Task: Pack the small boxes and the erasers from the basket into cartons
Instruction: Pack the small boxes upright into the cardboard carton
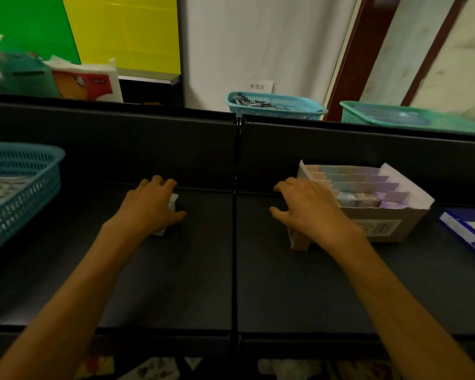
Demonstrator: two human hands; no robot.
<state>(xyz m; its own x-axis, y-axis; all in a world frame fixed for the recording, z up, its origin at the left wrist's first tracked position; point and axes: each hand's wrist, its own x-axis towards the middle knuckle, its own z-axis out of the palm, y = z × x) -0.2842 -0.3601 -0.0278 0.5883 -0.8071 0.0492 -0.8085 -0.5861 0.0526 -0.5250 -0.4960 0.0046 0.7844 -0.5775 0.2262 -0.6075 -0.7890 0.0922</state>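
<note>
Small box (pixel 167 215) sits on the counter (pixel 176 283) under the left hand (pixel 151 204), fingers curled around it; right hand (pixel 310 207), fingers spread, should steady the carton (pixel 390 229) before inserting.

— Left arm?
— Bare, stretched forward from lower left. Left hand (pixel 151 205) palm down, fingers curled over something small and pale, thumb out to the right.
— Right arm?
— Bare too, reaching in from lower right. Right hand (pixel 311 208) palm down, fingers spread and loosely bent, thumb pointing left. Hard to tell whether gripping anything.
— Hands together?
— Apart, side by side, about level.
</note>
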